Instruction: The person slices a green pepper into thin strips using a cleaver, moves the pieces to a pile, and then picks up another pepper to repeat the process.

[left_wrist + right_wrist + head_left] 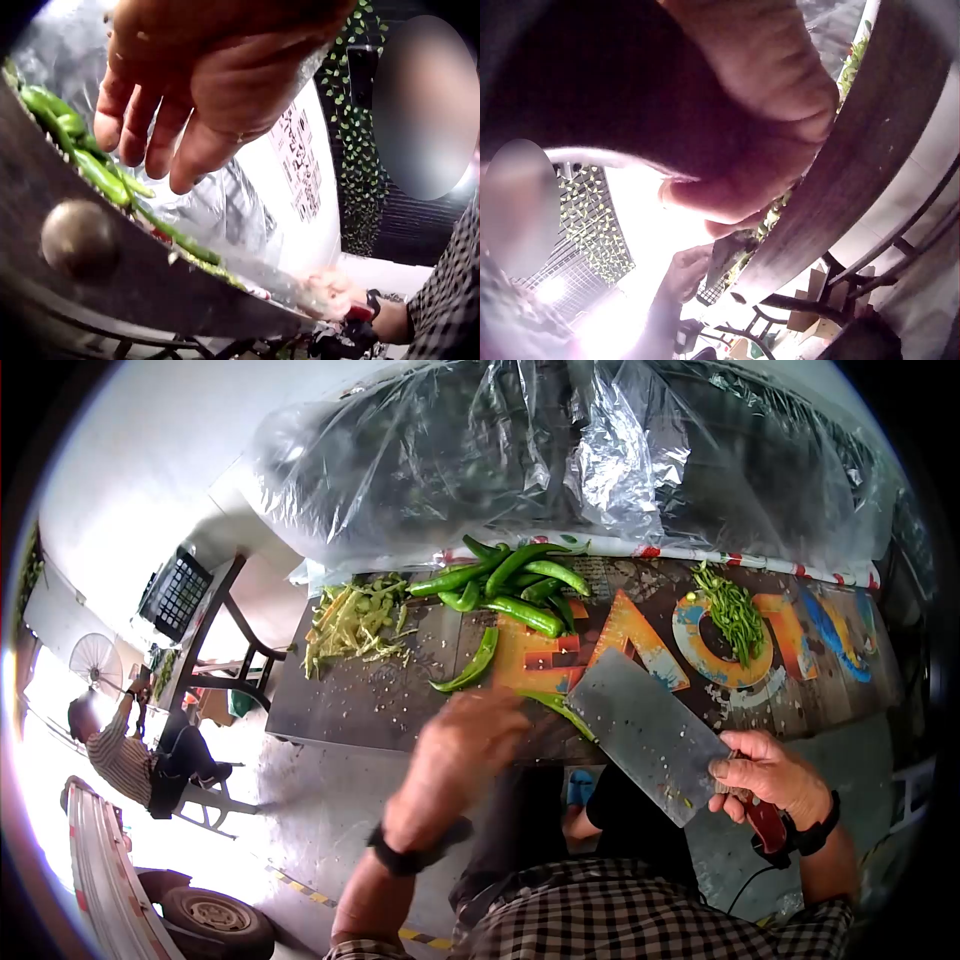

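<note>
My right hand (765, 775) grips the red handle of a broad cleaver (645, 735), its blade flat toward the head camera and flecked with green bits. At the blade's far left corner lies a slender green pepper piece (562, 712). My left hand (465, 745), blurred in the head view, hovers by the table's front edge. Its loose, spread fingers (161, 142) show nothing between them in the left wrist view. Just beyond it rests a cut green pepper (472, 662). Whole green peppers (525, 615) are heaped farther back.
Pale pepper cores and seeds (345, 630) are piled on the table (330, 710) at left, shredded green pepper (738, 622) at right. Clear plastic sheeting (430, 470) covers a bulky thing behind. A seated person (130, 755) and a fan (97, 660) are at far left.
</note>
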Motion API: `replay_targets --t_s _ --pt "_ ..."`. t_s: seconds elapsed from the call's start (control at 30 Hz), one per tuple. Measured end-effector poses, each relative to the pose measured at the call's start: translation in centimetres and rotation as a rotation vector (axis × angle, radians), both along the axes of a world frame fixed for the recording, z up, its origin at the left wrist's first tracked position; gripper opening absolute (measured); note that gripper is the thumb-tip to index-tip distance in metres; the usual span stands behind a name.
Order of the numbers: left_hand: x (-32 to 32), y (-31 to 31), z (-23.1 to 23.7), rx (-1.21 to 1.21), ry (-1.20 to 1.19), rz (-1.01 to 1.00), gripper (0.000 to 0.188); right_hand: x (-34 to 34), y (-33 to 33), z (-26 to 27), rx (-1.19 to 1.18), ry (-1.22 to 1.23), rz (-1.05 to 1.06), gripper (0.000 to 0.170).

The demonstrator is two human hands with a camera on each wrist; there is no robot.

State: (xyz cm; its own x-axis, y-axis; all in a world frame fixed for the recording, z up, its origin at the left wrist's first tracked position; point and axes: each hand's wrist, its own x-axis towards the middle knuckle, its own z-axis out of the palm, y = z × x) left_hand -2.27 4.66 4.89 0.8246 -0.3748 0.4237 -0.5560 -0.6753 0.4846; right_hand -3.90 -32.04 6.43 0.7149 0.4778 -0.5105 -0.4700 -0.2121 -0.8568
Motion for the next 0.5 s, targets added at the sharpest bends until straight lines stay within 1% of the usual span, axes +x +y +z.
replay_targets --t_s 0.03,0.07,0.17,0.2,0.3,0.33,0.43,0.47,0.5 --pt "0.1 -1.0 -0.6 0.006 -0.004 -0.047 0.016 -0.2 0.2 0.3 0.016 0.008 -0.032 0.031" --pt "0.3 -1.8 -1.1 0.038 0.019 -0.05 0.015 -0.6 0.2 0.7 0.024 0.02 -0.077 0.032" --pt "1.2 -2.6 -2.2 0.11 -0.086 -0.004 0.016 -1.4 0.1 1.5 -0.03 -0.003 -0.238 0.034" --pt "1.3 -2.8 -2.0 0.101 -0.045 -0.009 0.018 -1.3 -0.5 1.4 -0.047 -0.016 -0.224 0.032" --pt "0.9 -3.1 -1.4 -0.051 0.109 0.095 0.022 -1.0 -1.8 -0.1 0.004 -0.078 -0.164 0.03" --pt "1.0 -3.7 -1.0 -0.048 -0.001 0.129 0.028 -0.9 -1.5 0.5 -0.039 -0.029 -0.161 0.028" --pt "1.8 -5.8 0.2 0.04 -0.22 0.094 0.035 -0.8 -1.1 0.6 -0.008 0.03 -0.171 0.04" --pt "2.9 -5.9 -0.4 0.082 -0.258 0.052 0.036 -0.6 -1.2 0.6 0.009 0.041 -0.178 0.045" --pt "3.4 -5.7 -0.4 0.081 -0.216 0.067 0.034 -0.5 -1.4 0.4 0.028 0.052 -0.193 0.051"
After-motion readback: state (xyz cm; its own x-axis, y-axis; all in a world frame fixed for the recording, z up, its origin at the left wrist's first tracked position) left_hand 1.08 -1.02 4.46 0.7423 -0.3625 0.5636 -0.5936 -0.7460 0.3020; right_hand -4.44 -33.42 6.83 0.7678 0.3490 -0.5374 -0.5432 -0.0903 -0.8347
